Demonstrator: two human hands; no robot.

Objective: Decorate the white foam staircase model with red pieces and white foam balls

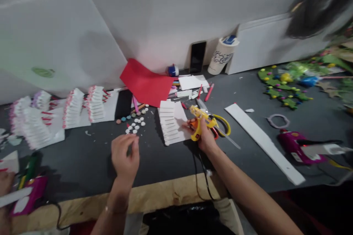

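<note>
My right hand (205, 136) is wrapped round a yellow hot glue gun (196, 132), with a clear glue stick jutting from its back. Beneath its nozzle end is a white card (179, 121) with a column of white cotton-swab-like sticks along its left side. My left hand (125, 158) hovers over the dark table, fingers curled toward the thumb; whatever they hold, if anything, is hidden. Just beyond it lie several small white discs (135, 125) and a row of coloured ones (134, 116). Yellow-handled scissors (224, 123) lie partly behind my right hand.
Finished-looking cards with fanned sticks (96, 104) line the left. A red sheet (149, 82), a phone (197, 57) and a paper cup (223, 55) are at the back. Rightward are a white strip (261, 141) and a purple power box (299, 147). Another person's hand (6, 181) shows at far left.
</note>
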